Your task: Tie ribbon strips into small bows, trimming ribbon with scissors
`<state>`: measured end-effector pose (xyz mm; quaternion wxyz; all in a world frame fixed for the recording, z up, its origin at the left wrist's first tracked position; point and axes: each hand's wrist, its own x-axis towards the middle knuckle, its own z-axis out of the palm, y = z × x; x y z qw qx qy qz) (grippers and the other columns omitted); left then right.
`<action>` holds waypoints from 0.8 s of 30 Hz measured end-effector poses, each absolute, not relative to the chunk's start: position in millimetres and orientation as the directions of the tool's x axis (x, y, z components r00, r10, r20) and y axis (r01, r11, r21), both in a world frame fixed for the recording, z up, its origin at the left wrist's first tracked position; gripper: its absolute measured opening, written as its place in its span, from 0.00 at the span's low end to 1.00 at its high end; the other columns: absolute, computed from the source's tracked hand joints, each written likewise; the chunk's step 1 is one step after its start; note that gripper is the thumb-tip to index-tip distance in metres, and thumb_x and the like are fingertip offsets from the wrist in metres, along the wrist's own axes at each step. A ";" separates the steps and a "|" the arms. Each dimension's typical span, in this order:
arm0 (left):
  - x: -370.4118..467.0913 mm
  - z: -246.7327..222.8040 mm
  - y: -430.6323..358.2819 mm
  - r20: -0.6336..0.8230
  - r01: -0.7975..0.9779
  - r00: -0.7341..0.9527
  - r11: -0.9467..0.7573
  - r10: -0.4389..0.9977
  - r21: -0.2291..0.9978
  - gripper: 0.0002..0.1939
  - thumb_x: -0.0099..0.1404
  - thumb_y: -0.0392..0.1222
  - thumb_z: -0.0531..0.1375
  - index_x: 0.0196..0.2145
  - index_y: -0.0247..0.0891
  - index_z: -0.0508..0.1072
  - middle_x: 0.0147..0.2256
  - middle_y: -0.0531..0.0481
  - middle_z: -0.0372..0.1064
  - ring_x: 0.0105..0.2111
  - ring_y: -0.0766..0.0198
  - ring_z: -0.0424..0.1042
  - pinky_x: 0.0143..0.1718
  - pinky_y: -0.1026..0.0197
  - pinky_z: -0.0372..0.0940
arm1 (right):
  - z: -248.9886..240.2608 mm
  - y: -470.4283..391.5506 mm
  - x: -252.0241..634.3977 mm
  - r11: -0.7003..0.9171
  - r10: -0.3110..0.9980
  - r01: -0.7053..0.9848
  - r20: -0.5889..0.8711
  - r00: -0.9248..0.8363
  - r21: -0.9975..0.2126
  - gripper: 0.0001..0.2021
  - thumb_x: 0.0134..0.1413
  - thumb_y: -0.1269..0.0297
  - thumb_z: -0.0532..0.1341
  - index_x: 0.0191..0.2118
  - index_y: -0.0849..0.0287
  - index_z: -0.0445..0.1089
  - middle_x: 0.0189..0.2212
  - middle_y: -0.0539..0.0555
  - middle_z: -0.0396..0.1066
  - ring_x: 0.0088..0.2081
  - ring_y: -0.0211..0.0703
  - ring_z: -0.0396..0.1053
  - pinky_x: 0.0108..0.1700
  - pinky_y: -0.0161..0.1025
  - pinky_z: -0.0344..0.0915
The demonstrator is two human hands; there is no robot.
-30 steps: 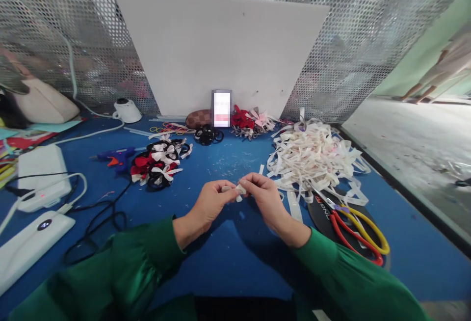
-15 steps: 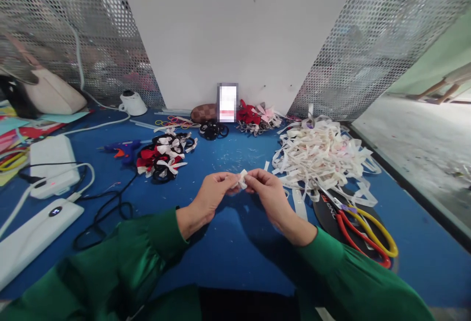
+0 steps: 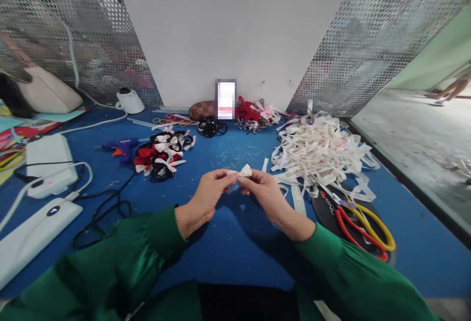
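Note:
A small white ribbon piece [image 3: 246, 170] is pinched between my two hands over the middle of the blue table [image 3: 228, 262]. My left hand [image 3: 209, 193] grips its left side with thumb and fingers pressed together. On the other side, my right hand [image 3: 265, 196] has its thumb and fingers closed on the same ribbon, whose folded end stands up above the fingertips. To the right lies a heap of white ribbon strips [image 3: 324, 151]. Bows on black hair ties [image 3: 164, 151] are piled at the left.
Scissors with red and yellow handles [image 3: 364, 227] lie at the right. A blue glue gun [image 3: 123, 148], cables and a white power bank [image 3: 40, 237] are on the left. Behind stand a lit phone [image 3: 225, 99] and a red-and-pink bow pile [image 3: 253, 112].
The white ribbon's folded end now shows larger and slightly farther right above my fingertips. Both hands remain close together, and the whole view has shifted slightly.

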<state>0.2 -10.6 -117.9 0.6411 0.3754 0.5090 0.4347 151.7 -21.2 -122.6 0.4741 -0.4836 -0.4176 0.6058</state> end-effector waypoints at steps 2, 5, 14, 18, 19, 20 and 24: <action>0.3 -118.9 -10.9 -0.324 -0.174 0.108 0.339 0.940 0.925 0.11 0.50 0.46 0.71 0.29 0.37 0.83 0.31 0.48 0.76 0.32 0.65 0.68 0.33 0.63 0.60 | -122.4 -21.4 151.8 -0.216 0.976 -0.169 -0.205 -0.076 -0.962 0.18 0.38 0.50 0.75 0.27 0.60 0.76 0.21 0.48 0.71 0.23 0.35 0.63 0.29 0.36 0.58; 0.3 -119.6 -12.0 -0.316 -0.185 0.125 0.335 0.941 0.924 0.11 0.52 0.47 0.71 0.31 0.38 0.83 0.33 0.47 0.78 0.32 0.65 0.69 0.34 0.63 0.59 | -123.5 -21.1 152.7 -0.259 0.966 -0.199 -0.248 -0.075 -0.945 0.18 0.38 0.50 0.75 0.26 0.61 0.77 0.22 0.50 0.72 0.23 0.35 0.65 0.28 0.36 0.58; -0.8 -119.0 -12.4 -0.294 -0.200 0.181 0.327 0.939 0.924 0.12 0.54 0.46 0.70 0.34 0.37 0.84 0.35 0.46 0.78 0.34 0.64 0.69 0.33 0.64 0.59 | -120.5 -22.3 151.9 -0.236 0.971 -0.227 -0.224 -0.079 -0.945 0.18 0.41 0.49 0.74 0.24 0.61 0.75 0.20 0.49 0.70 0.21 0.33 0.63 0.27 0.35 0.58; -1.9 -120.1 -11.0 -0.327 -0.190 0.193 0.362 0.925 0.913 0.15 0.53 0.50 0.70 0.34 0.36 0.83 0.32 0.46 0.77 0.33 0.63 0.71 0.34 0.63 0.61 | -119.5 -23.3 151.2 -0.224 0.972 -0.182 -0.206 -0.108 -0.958 0.19 0.43 0.49 0.72 0.21 0.61 0.71 0.20 0.48 0.68 0.21 0.33 0.62 0.27 0.35 0.58; -1.9 -120.6 -10.6 -0.336 -0.178 0.179 0.366 0.925 0.914 0.16 0.51 0.50 0.71 0.33 0.35 0.83 0.31 0.46 0.77 0.33 0.63 0.71 0.34 0.62 0.62 | -120.4 -23.1 150.8 -0.230 0.970 -0.163 -0.212 -0.121 -0.959 0.19 0.43 0.49 0.71 0.22 0.60 0.71 0.20 0.48 0.68 0.21 0.33 0.62 0.27 0.35 0.58; -1.8 -121.0 -10.0 -0.341 -0.164 0.157 0.365 0.927 0.916 0.16 0.49 0.49 0.72 0.32 0.35 0.83 0.31 0.46 0.77 0.32 0.63 0.71 0.34 0.62 0.62 | -121.8 -22.6 150.3 -0.236 0.967 -0.144 -0.219 -0.129 -0.961 0.19 0.43 0.48 0.70 0.22 0.60 0.70 0.20 0.48 0.68 0.21 0.33 0.62 0.27 0.35 0.58; -0.8 -121.2 -8.1 -0.309 -0.114 0.098 0.319 0.946 0.941 0.15 0.47 0.47 0.73 0.29 0.34 0.82 0.29 0.47 0.77 0.30 0.65 0.69 0.34 0.63 0.62 | -127.7 -20.7 148.7 -0.228 0.964 -0.042 -0.219 -0.154 -0.973 0.19 0.46 0.46 0.67 0.24 0.59 0.69 0.20 0.48 0.65 0.22 0.34 0.61 0.26 0.35 0.57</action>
